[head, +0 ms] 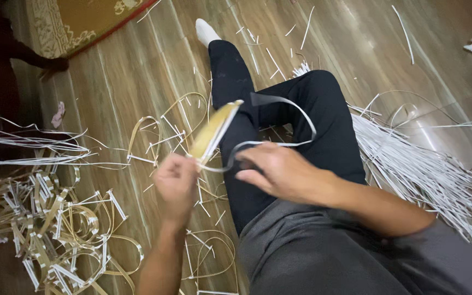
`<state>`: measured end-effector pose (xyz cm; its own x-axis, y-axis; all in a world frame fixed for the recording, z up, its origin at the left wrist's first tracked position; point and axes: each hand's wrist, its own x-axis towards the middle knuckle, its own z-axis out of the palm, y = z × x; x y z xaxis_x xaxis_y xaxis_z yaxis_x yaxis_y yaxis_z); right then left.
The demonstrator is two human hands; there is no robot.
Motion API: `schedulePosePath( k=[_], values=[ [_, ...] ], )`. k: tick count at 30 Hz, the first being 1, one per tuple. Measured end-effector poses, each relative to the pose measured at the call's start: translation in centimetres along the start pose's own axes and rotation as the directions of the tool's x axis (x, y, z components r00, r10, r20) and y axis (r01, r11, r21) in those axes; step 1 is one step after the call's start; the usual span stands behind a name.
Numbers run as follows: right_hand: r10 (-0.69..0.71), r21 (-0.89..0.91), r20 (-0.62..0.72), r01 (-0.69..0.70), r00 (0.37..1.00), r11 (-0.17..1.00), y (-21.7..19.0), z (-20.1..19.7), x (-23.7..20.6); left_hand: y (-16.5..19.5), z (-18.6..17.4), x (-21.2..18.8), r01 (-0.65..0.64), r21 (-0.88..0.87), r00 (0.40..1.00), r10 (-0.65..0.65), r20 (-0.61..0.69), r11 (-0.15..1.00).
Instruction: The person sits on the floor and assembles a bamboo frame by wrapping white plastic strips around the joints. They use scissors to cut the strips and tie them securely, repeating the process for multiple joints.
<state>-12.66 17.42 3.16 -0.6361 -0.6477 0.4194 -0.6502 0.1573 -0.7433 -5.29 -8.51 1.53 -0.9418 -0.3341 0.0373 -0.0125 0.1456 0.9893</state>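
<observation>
I sit on a wooden floor with my legs in black trousers [323, 109] stretched out. My left hand [177, 186] is closed around the lower end of a flat yellow bamboo strip bundle [214, 131] that tilts up to the right. My right hand [277, 169] pinches a thin pale strip [296, 106] that loops up over my knee and back to the bundle. Both hands are close together above my left thigh.
A heap of bent strip loops with white bindings [55, 229] lies at the left. A sheaf of long white strips [416, 169] fans out at the right. Loose offcuts litter the floor; a patterned rug [83, 16] lies at the top left, dark furniture beside it.
</observation>
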Motion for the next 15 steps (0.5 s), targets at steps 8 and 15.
schedulePosePath(
  k=[8, 15],
  values=[
    [0.082, 0.504, 0.086, -0.114, 0.993, 0.856, -0.9, 2.4, 0.8, 2.6, 2.8, -2.1, 0.073, -0.021, 0.99, -0.07, 0.121, 0.997],
    [0.235, 0.556, 0.172, -0.291, 0.957, 0.779, -0.5, 3.3, 0.0, 2.2, 2.7, -1.9, 0.038, 0.05, 0.992, -0.043, 0.12, 0.998]
  ],
)
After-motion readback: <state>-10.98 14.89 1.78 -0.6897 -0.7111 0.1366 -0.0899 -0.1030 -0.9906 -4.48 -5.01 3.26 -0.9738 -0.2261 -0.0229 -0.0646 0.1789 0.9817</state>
